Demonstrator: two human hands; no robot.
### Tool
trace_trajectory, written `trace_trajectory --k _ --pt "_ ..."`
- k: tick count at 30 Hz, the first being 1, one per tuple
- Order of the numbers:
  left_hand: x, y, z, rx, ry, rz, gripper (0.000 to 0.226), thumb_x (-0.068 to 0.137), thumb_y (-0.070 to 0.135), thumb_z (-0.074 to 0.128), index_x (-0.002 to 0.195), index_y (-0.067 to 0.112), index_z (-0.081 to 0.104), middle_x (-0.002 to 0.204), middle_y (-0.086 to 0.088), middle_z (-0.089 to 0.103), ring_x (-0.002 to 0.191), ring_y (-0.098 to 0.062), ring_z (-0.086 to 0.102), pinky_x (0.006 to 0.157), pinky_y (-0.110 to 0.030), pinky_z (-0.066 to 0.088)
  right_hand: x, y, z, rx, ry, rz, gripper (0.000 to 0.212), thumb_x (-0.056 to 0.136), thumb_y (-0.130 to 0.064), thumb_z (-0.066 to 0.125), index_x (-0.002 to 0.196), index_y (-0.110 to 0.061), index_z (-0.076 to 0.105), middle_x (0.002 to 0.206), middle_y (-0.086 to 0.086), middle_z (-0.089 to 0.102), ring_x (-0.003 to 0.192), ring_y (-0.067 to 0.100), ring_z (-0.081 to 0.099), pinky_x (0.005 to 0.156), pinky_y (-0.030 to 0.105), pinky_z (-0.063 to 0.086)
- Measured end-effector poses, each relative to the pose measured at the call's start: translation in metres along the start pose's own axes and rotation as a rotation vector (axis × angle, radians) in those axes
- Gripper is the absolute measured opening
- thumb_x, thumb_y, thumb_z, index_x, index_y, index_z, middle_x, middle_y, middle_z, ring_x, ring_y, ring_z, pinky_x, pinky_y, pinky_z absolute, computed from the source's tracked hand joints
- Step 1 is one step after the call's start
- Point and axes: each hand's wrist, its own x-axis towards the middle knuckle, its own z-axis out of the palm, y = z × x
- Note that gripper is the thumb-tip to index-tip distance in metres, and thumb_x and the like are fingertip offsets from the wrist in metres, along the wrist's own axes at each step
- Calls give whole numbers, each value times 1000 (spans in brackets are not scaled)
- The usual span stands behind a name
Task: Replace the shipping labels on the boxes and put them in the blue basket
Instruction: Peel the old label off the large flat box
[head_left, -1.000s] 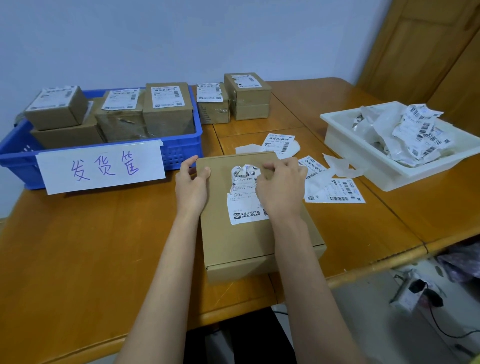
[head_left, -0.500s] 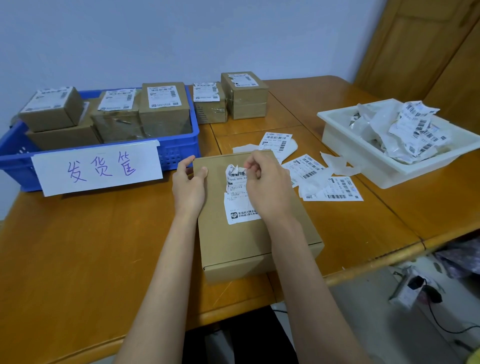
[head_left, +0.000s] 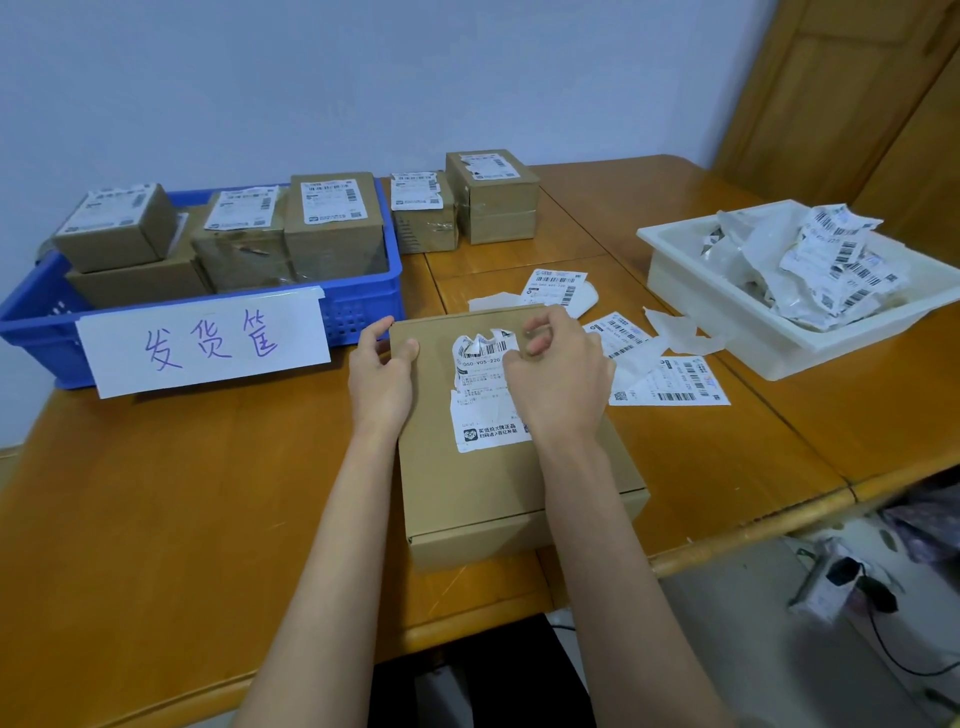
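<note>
My left hand (head_left: 382, 376) gripped the far left corner of the flat box (head_left: 514, 483) on the table (head_left: 156, 509) while my right hand (head_left: 558, 376) pinched its torn label (head_left: 480, 395).

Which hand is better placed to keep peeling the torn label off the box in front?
Right. The right hand already sits on the torn label, fingers curled at its ragged top edge. The left hand grips the box at its far left corner, steadying it.
</note>
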Motion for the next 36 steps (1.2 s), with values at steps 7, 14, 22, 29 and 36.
trace_trajectory --k 7,14,22,29,36 --pt "1 -2 0 3 8 -1 42 99 24 52 140 27 44 140 -6 47 121 -23 51 98 -37 46 0 -2 3 43 -66 -69 24 94 -4 49 110 -21 57 97 -8 62 99 11 45 86 28 32" --pt "1 -2 0 -2 6 8 42 99 24 53 140 26 44 138 -6 48 120 -22 52 97 -36 46 -2 -6 9 150 -68 -150 20 97 -7 49 100 -25 42 86 -5 55 82 17 56 74 43 51" --pt "2 -4 -2 -8 -4 -2 41 99 25 54 139 28 45 138 -6 49 121 -24 52 103 -44 46 1 -5 3 253 -72 -19 36 89 -10 66 118 -18 47 121 -7 46 75 6 48 59 13 40" --pt "1 -2 -2 -5 -5 1 41 99 25 54 139 27 45 139 -7 48 122 -23 52 101 -40 46 -1 -6 9 -50 -185 -123 43 92 -19 61 134 -21 51 132 -4 53 123 18 43 101 34 41" --pt "2 -3 -2 2 0 10 42 98 24 54 139 26 45 138 -7 48 121 -23 52 100 -39 46 -3 -10 6 -6 -199 -120 26 94 -11 52 110 -24 67 108 -4 61 107 16 48 96 35 41"
